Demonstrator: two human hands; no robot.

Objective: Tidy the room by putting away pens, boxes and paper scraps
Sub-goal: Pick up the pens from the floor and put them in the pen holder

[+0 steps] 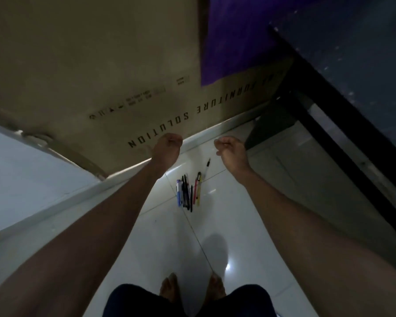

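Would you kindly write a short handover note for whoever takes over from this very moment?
Left hand: fingers curled, nothing visible in it, held up in front of the cardboard box.
Right hand: fingers curled, nothing visible in it, above the floor.
Pens: lying side by side in a cluster on the floor, with a single pen slightly apart beyond them.
Done: nothing visibly put away.
Left: pick up and store the pens, then deal with the box. No paper scraps are in view.
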